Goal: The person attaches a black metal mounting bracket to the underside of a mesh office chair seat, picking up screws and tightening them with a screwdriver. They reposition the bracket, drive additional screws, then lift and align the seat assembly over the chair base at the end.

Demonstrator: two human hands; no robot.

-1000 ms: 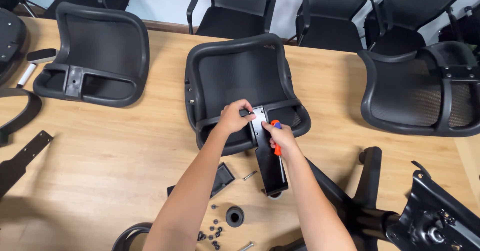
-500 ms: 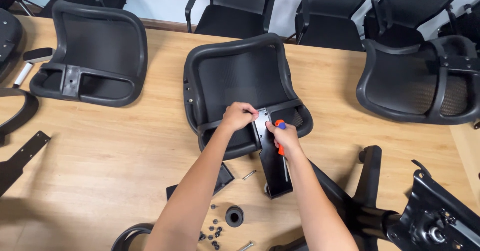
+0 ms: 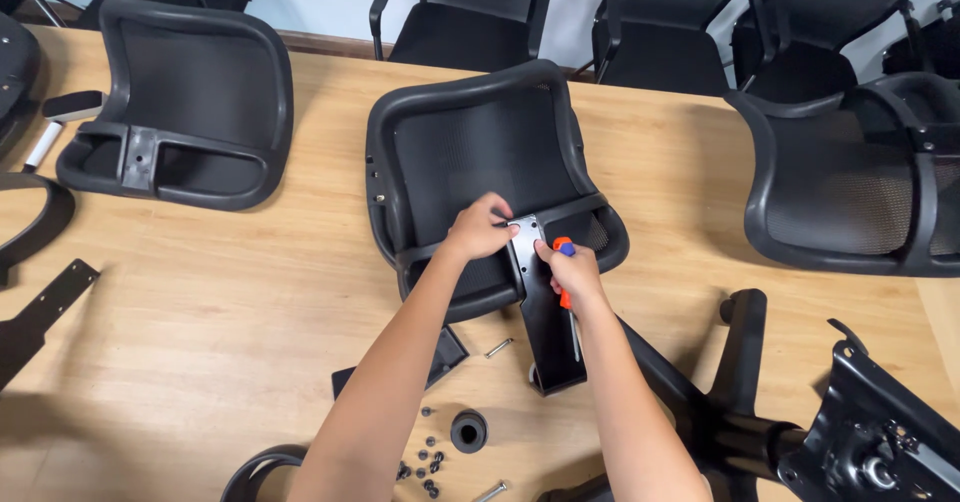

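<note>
A black mesh chair back (image 3: 480, 152) lies flat on the wooden table (image 3: 230, 302) in front of me. A black metal bracket (image 3: 545, 327) rests on its lower bar, with its silvery top end at the bar. My left hand (image 3: 480, 230) presses on the bracket's top end and the bar. My right hand (image 3: 572, 274) is closed around an orange-handled screwdriver (image 3: 563, 249) held against the bracket just right of the left hand.
Another chair back (image 3: 190, 102) lies at the left and a third (image 3: 850, 182) at the right. A chair base (image 3: 740, 362) and a black mechanism (image 3: 880, 432) sit bottom right. Loose bolts (image 3: 498, 347), small black screws (image 3: 425, 457) and a round black cap (image 3: 468, 430) lie near me. Chairs stand behind the table.
Both hands stay on the bracket's top end. The view has shifted very slightly; nothing has visibly been picked up or let go.
</note>
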